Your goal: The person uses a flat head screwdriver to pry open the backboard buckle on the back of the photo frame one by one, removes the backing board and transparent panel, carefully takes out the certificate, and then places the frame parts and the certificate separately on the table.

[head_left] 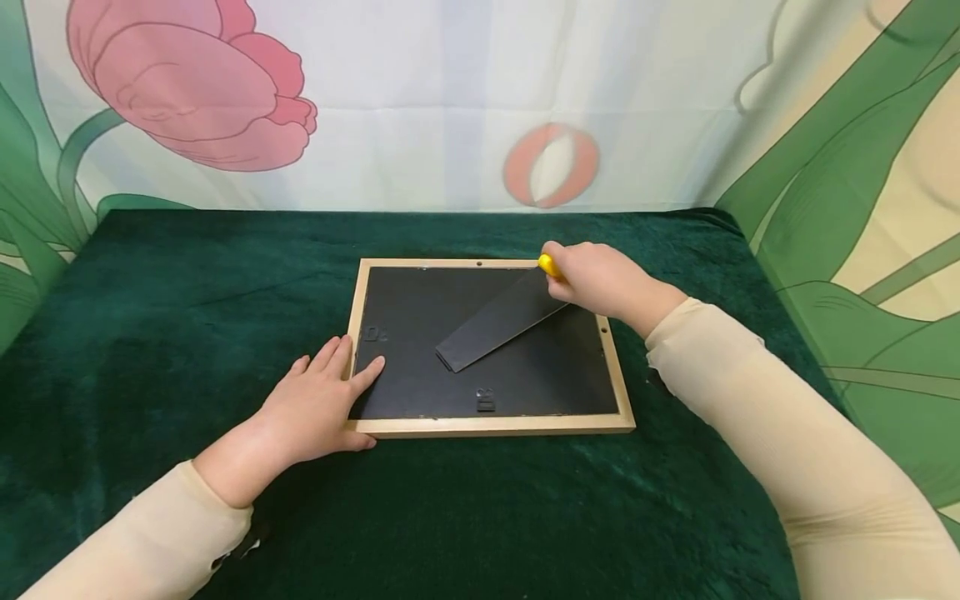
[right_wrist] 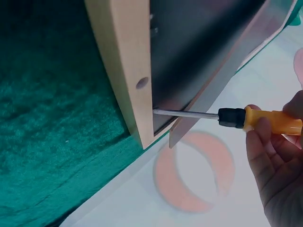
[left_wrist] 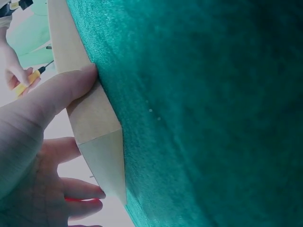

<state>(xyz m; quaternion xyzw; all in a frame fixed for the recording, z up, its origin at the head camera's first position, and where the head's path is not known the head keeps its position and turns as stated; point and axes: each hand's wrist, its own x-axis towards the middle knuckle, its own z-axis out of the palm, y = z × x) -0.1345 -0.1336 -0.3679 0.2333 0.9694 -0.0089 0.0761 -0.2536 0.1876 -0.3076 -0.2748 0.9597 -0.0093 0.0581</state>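
Note:
A wooden picture frame (head_left: 491, 425) lies face down on the green cloth, its black backing (head_left: 405, 308) up and a black easel stand (head_left: 498, 321) slanting across it. My left hand (head_left: 330, 396) rests flat on the frame's near left corner. In the left wrist view its thumb (left_wrist: 52, 94) presses the outer side of the frame (left_wrist: 94, 113). My right hand (head_left: 570, 279) grips a yellow-handled screwdriver (head_left: 549, 265) at the far right corner. The right wrist view shows the screwdriver (right_wrist: 272, 120) with its metal shaft (right_wrist: 184, 113) reaching the inner edge of the wooden rail (right_wrist: 125, 61), by the backing.
Dark green velvet cloth (head_left: 187, 317) covers the whole table. A flowered curtain (head_left: 450, 100) hangs close behind and on both sides. Two small hanger clips (head_left: 486, 400) sit on the backing. The rail has a small round hole (right_wrist: 141, 83).

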